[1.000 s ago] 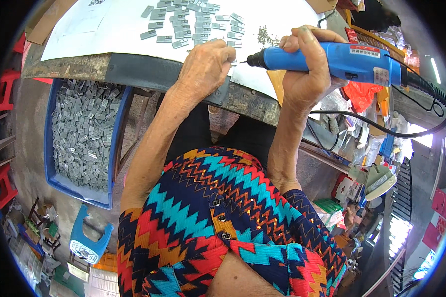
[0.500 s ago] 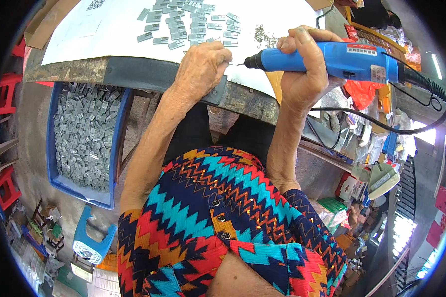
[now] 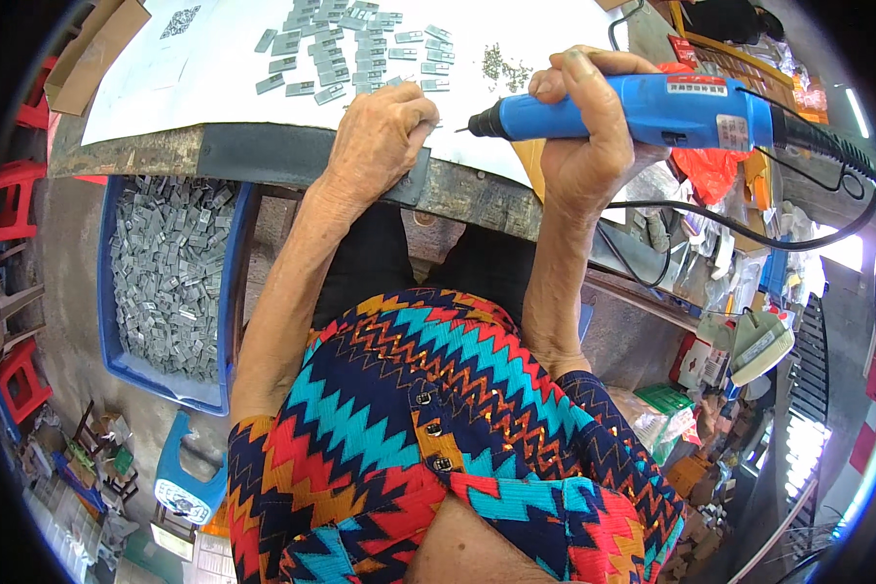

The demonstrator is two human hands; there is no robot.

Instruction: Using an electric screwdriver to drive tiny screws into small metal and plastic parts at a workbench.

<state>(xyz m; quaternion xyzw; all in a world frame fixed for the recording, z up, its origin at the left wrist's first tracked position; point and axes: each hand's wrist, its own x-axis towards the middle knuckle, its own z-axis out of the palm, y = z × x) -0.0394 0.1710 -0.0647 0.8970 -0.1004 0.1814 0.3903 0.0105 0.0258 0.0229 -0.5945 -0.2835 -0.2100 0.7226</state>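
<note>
In my right hand [image 3: 594, 136] is a blue electric screwdriver [image 3: 667, 105], lying almost level with its thin bit pointing left. My left hand [image 3: 384, 136] is closed in a pinch at the table's near edge. What its fingertips hold is mostly hidden; only a tiny bit shows beside them. The screwdriver's bit ends just right of those fingertips, apart from them. Beyond my left hand, several small flat grey plastic pieces [image 3: 333, 74] lie in rough rows on a white sheet [image 3: 204, 88]. A scatter of tiny brass-coloured screws [image 3: 504, 70] lies further right.
A blue bin [image 3: 226, 341] full of similar grey pieces stands on the floor at left, near a blue stool [image 3: 187, 467] and red stools [image 3: 15, 200]. The screwdriver's black cable [image 3: 730, 222] loops at right. A cardboard box [image 3: 97, 54] sits on the table's left end.
The whole view has shifted slightly. Both hands keep nearly the same pose, and the gap between the screwdriver's bit and my left fingertips looks a little wider.
</note>
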